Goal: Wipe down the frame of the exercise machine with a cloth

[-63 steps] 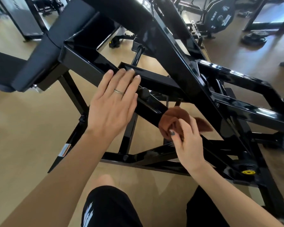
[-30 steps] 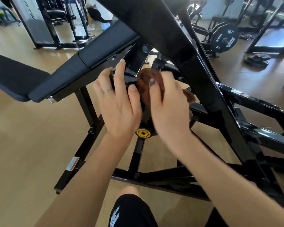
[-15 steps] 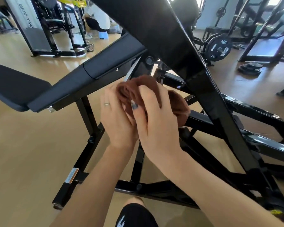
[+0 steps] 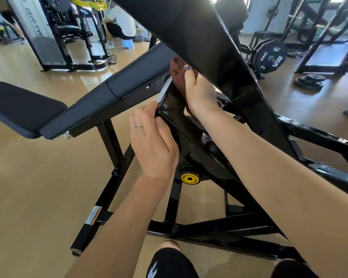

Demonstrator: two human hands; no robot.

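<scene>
Head view: two hands (image 4: 155, 145) on one frame (image 4: 225, 63), one cloth (image 4: 178, 75).

At frame centre, our right hand (image 4: 199, 91) presses the brown cloth (image 4: 178, 73) against the black frame (image 4: 219, 57); our left hand (image 4: 154, 145) grips a lower bar's end (image 4: 165, 109).

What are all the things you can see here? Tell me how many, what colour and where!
cloth: one, brown, pressed on the frame under the big slanted beam
frame: one, glossy black, centre and right
bench pads: two, black, left
yellow cap: one, on the frame below the left hand
weight plate: one, black, marked 10KG, back right
loose plates: a small stack, dark, on the floor at right
stool: one, pale blue, back
left hand: holds a frame edge, wears a ring
right hand: holds the cloth
</scene>
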